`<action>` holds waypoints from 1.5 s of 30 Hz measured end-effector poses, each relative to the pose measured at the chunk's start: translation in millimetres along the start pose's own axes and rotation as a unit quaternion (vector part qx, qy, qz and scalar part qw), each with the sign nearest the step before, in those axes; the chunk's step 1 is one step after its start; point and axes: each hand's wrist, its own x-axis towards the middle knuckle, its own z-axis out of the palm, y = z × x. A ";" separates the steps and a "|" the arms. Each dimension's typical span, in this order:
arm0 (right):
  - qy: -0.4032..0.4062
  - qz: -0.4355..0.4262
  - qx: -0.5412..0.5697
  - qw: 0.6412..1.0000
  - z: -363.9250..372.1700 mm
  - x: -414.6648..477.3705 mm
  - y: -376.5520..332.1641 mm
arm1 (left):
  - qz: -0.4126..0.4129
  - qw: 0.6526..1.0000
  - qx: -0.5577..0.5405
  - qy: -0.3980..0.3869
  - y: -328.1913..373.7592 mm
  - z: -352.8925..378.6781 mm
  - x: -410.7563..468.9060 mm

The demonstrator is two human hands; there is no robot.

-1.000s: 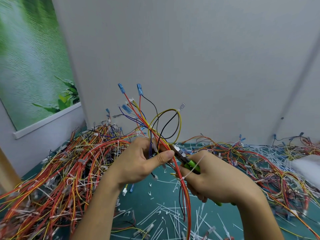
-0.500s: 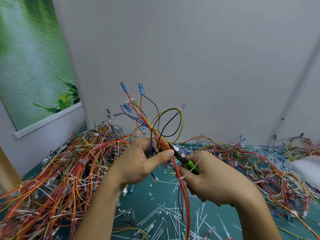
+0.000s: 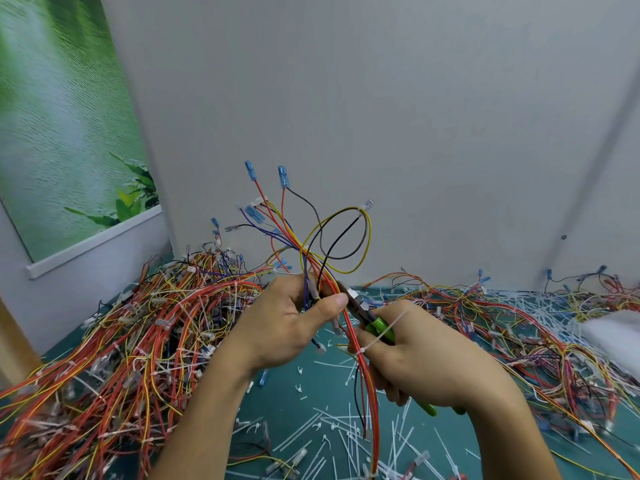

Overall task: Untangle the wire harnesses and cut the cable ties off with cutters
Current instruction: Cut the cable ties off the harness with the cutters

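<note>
Evidently the left hand (image 3: 284, 327) pinches the wire harness (image 3: 362, 370) upright between thumb and fingers (image 3: 329, 304) so its thin, glossy red, yellow and black strands fan out above and hang straight below, steadying it for the cut. The right hand (image 3: 426, 368) curls its fingers round the smooth green handles of the cutters (image 3: 372, 319), whose metal nose lies against the bundle beside the left thumb. A stiff white cable tie (image 3: 379, 337) rings the wires lower down, above the green table (image 3: 287, 386).
</note>
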 end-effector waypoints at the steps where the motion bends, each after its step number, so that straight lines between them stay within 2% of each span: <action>1: 0.000 0.000 0.001 1.000 0.0 0.1 -0.1 | 0.000 1.000 -0.003 -0.001 -0.5 0.4 0.3; 29: 0.006 -0.017 0.010 1.000 2.1 1.8 1.9 | 0.008 1.000 -0.020 -0.005 -4.0 0.8 1.5; 45: 0.041 -0.049 -0.051 0.997 1.7 1.6 5.7 | 0.010 0.999 -0.045 -0.009 -5.1 3.2 1.0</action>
